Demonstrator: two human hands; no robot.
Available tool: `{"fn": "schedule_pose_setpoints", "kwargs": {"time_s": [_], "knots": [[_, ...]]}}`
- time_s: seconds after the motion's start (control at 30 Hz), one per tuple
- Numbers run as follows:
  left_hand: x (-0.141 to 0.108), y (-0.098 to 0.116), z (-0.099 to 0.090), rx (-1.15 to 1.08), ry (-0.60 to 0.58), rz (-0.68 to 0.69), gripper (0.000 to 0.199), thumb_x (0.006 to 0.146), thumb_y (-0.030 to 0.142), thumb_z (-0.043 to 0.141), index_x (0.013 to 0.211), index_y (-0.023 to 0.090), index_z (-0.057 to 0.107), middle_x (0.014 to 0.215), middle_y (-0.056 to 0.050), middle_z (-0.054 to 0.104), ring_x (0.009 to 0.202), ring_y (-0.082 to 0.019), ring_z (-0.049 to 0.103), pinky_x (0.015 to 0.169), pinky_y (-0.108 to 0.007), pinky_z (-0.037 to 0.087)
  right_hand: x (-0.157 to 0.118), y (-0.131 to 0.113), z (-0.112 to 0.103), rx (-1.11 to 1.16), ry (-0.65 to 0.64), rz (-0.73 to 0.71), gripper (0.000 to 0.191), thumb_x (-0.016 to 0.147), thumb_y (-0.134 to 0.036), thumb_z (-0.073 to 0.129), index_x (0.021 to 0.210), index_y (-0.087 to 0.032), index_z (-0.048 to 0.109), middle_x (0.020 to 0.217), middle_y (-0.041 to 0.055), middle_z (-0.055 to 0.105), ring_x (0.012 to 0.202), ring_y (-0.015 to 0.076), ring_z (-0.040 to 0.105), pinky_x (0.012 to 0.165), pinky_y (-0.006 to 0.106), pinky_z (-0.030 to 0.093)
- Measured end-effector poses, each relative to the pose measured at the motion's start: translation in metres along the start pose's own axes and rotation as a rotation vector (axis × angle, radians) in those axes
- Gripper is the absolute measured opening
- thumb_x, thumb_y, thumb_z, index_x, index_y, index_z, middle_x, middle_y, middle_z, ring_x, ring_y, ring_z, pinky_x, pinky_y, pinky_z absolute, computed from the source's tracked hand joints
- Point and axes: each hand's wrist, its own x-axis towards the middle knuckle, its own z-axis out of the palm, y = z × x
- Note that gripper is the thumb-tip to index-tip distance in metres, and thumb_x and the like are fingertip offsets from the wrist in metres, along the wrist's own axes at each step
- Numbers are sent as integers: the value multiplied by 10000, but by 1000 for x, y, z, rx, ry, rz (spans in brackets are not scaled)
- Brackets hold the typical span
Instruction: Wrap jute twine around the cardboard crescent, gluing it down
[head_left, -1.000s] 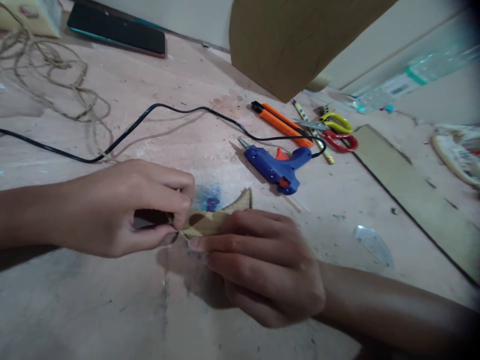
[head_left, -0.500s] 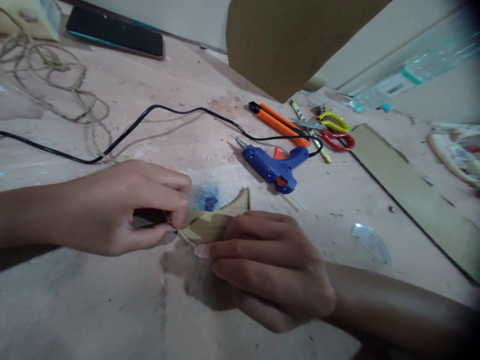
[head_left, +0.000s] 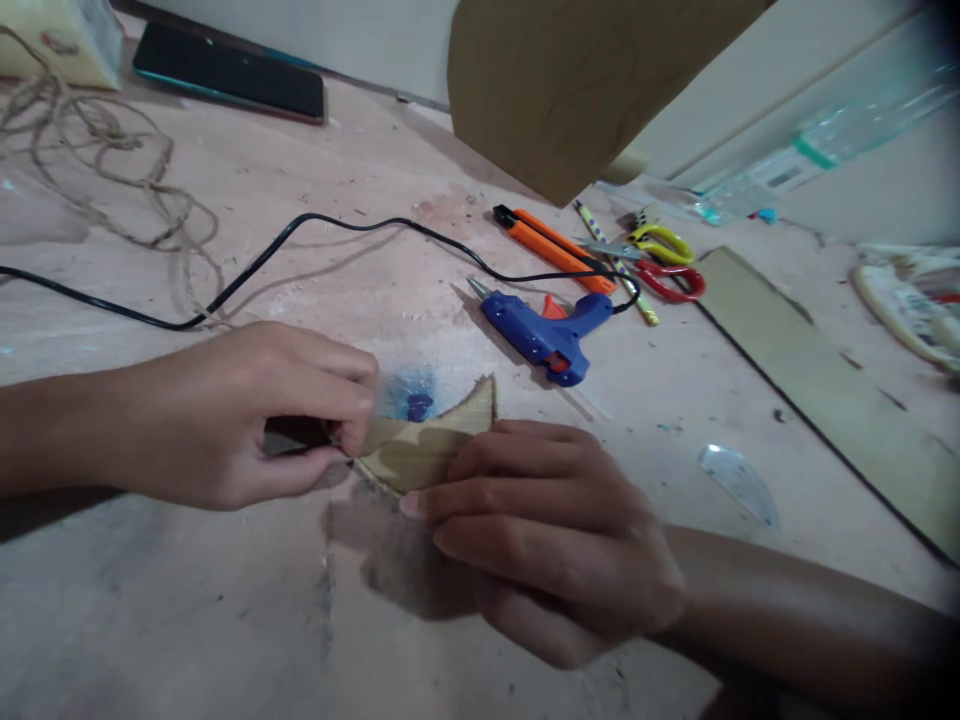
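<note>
the curved cardboard piece (head_left: 424,450) is between the two hands, near the centre of the view, above the surface (head_left: 150,610) or resting on it; i cannot tell which. its long axis goes from about eight o'clock, where the left hand (head_left: 225,410) is, toward two o'clock, where a sharp tip stands free. so the left hand is at one end, while the right hand (head_left: 570,540) reaches in from about four o'clock and covers the lower right side. neither hand is the nearer one, because both touch the piece.

the left hand is pinching, thumb against forefinger, at the eight o'clock end; whether a strand of twine is also inside this pinch, i cannot tell. the right hand has its fingers bent around the piece, with one fingertip at the lower edge, near six o'clock.

just beyond the piece, at twelve o'clock, is a blue stain (head_left: 409,392). between one and two o'clock lies the blue glue gun (head_left: 529,330), and behind it the orange box cutter (head_left: 559,250) and the scissors (head_left: 646,268). the loose twine (head_left: 154,185) is between ten and eleven o'clock, with one strand running toward the left hand. a clear protractor (head_left: 739,487) lies near three o'clock.
</note>
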Motion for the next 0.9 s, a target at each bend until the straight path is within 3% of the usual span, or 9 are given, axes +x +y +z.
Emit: {"fn": "schedule_pose_setpoints", "kwargs": {"time_s": [0.17, 0.27, 0.37, 0.47, 0.53, 0.63, 0.7, 0.9], "knots": [[3, 5, -5, 54, -53, -29, 200, 1034, 75, 611, 889, 210, 639, 859, 13, 664, 751, -120, 616, 698, -246, 447, 0, -1, 5, -41, -32, -6, 278, 1115, -192, 550, 854, -203, 647, 801, 42, 786, 767, 221, 726, 635, 388, 518], [3, 5, -4, 44, -37, -19, 199, 1038, 79, 600, 895, 213, 635, 862, 16, 654, 761, -120, 616, 700, -244, 448, -1, 2, 7, -17, 1, -23, 241, 1093, -187, 562, 867, -205, 646, 754, 37, 765, 741, 224, 720, 606, 391, 493], [-2, 3, -2, 88, -18, -10, 121, 1044, 129, 608, 984, 227, 648, 973, 4, 685, 833, -136, 646, 730, -261, 469, -1, 5, 8, 42, 67, -5, 119, 975, -99, 595, 1010, -185, 668, 902, 66, 834, 786, 216, 744, 687, 382, 582], [-6, 3, 0, 259, -10, 21, 89, 1043, 244, 644, 1132, 238, 652, 1129, -30, 724, 927, -193, 693, 771, -323, 500, 3, 9, 9, 34, 140, 85, 371, 871, -103, 628, 1236, -169, 644, 1208, 127, 842, 1022, 244, 789, 905, 419, 654], [-8, 2, 2, 362, 0, 44, 147, 1049, 299, 648, 1183, 239, 641, 1180, -48, 741, 964, -229, 717, 789, -361, 514, 6, 10, 9, -35, 107, 159, 451, 902, -226, 697, 1339, -169, 601, 1299, 148, 807, 1128, 284, 775, 963, 466, 631], [-9, 1, 3, 441, 32, 74, 174, 1047, 328, 632, 1194, 235, 629, 1209, -72, 761, 969, -255, 734, 793, -385, 526, 7, 11, 11, -143, -7, 202, 534, 942, -410, 742, 1380, -163, 565, 1255, 145, 793, 1122, 316, 748, 954, 503, 587], [-9, 1, 4, 466, 45, 89, 174, 1039, 323, 622, 1187, 232, 626, 1197, -79, 769, 945, -255, 735, 783, -385, 529, 6, 10, 12, -175, -25, 177, 506, 943, -390, 723, 1367, -167, 561, 1203, 132, 794, 1086, 310, 736, 934, 496, 580], [-7, 3, 2, 584, 65, 158, 221, 1172, 411, 483, 1206, 230, 604, 1116, -75, 807, 842, -228, 744, 721, -367, 509, 4, 13, 12, -46, 140, 147, 494, 934, -297, 763, 1378, -184, 578, 1178, 124, 805, 1016, 282, 754, 871, 456, 624]]}}
